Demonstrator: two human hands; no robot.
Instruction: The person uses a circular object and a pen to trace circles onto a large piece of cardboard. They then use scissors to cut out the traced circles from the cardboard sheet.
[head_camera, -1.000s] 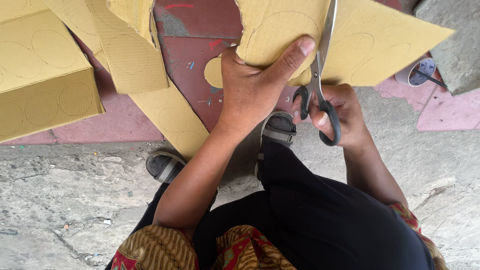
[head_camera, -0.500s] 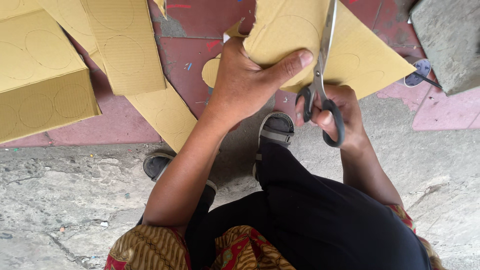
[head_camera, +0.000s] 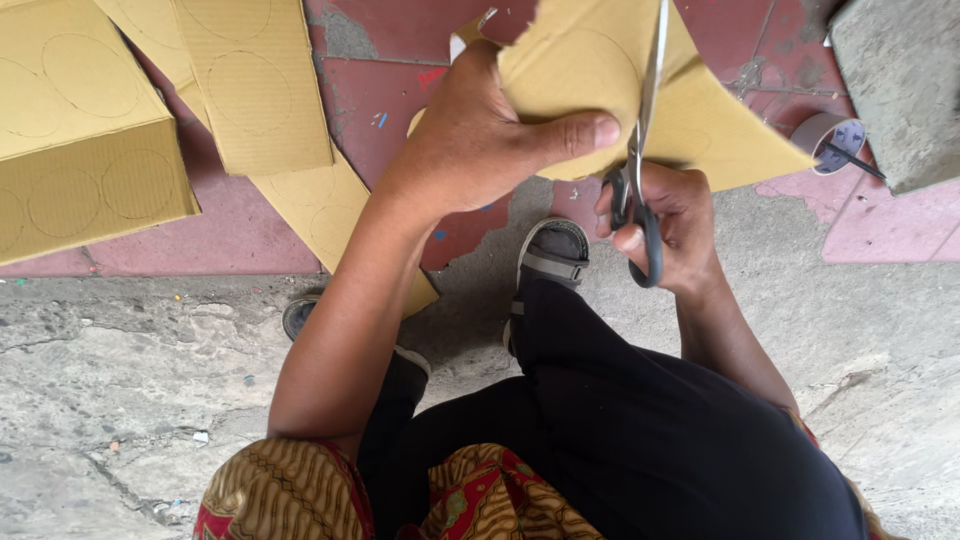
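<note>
My left hand (head_camera: 480, 135) grips a tan cardboard sheet (head_camera: 700, 110) with a pencilled circle on it, thumb pressed on its near edge. My right hand (head_camera: 665, 225) holds black-handled scissors (head_camera: 640, 150), fingers through the loops. Their blades run up into the sheet just right of my left thumb. The sheet is held above my knees, over red tiles. The top of the sheet is torn and runs out of frame.
Several cardboard pieces with drawn circles (head_camera: 250, 80) lie on the red tiles at left, one folded like a box (head_camera: 80, 140). A tape roll (head_camera: 835, 140) sits beside a concrete block (head_camera: 900, 80) at right. My sandalled feet (head_camera: 550, 255) rest on rough concrete.
The sheet has turned and shifted left in my left hand. The scissors have moved further up into the cardboard.
</note>
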